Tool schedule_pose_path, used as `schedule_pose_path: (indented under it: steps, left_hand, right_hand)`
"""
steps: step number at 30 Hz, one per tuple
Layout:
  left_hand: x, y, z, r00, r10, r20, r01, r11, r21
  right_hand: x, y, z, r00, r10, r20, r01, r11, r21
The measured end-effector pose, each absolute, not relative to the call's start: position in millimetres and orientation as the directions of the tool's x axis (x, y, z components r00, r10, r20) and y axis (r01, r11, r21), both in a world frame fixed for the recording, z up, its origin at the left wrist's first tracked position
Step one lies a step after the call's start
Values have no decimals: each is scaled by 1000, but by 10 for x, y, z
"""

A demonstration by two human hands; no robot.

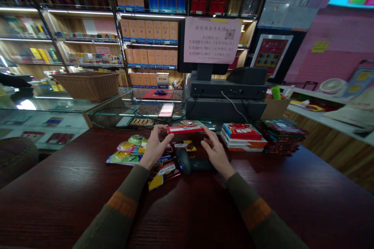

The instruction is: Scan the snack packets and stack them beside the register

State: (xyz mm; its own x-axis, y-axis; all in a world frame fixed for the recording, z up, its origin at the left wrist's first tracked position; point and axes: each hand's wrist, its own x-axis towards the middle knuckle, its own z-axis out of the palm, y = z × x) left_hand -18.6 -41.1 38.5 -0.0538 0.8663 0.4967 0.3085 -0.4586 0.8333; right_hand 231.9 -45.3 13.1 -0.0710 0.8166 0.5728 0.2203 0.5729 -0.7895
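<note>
Between my two hands is a thin red box [186, 128], its barcode side facing me, raised above the dark wooden counter. My left hand [156, 146] grips its left end with thumb and fingers. At the right end, the fingers of my right hand [217, 151] rest against the box, thumb lower and apart from it. Just below, a black handheld barcode scanner [194, 163] lies on the counter with a small blue light showing. Beside it are a dark snack packet [168, 169] and colourful cartoon packets [128, 151], partly covered by my left hand.
Right of my hands stand a stack of red and white boxes [244, 138] and a pile of dark packets [282, 136]. A cash register [224, 105] with a paper sign [212, 41] stands behind. A wicker basket [90, 85] sits on the glass case; cables run across it.
</note>
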Motion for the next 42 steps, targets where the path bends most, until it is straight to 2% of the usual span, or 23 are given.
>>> schedule_pose_path:
  steps: [4,9,17,21,26,31,36,42]
  left_hand:
    - [-127,-418,406,-90,886,455,164,-438,884]
    - [-67,-400,382,-127,877,463,86,-455,886]
    - [-16,-406,378,-172,857,486,146,-466,873]
    - [-5,-405,391,-196,814,547,189,-516,835]
    - [-24,-366,335,-105,798,593,202,-567,798]
    - [-25,-379,313,-21,859,512,210,-496,842]
    - [-32,-429,319,-10,913,407,87,-405,910]
    - [17,-433,299,34,925,378,31,-379,925]
  right_hand:
    - [2264,-469,107,-99,821,562,157,570,-806]
    - [2236,-472,99,-100,815,571,91,579,-811]
    - [2251,-479,135,-78,811,579,86,585,-807]
    - [2270,-482,154,-28,820,571,88,571,-816]
    - [2290,-480,164,3,824,566,90,564,-821]
    - [2338,-477,176,16,832,555,91,552,-829]
    - [2391,-502,192,14,825,565,112,560,-821]
    - [2423,-462,179,29,832,554,92,550,-830]
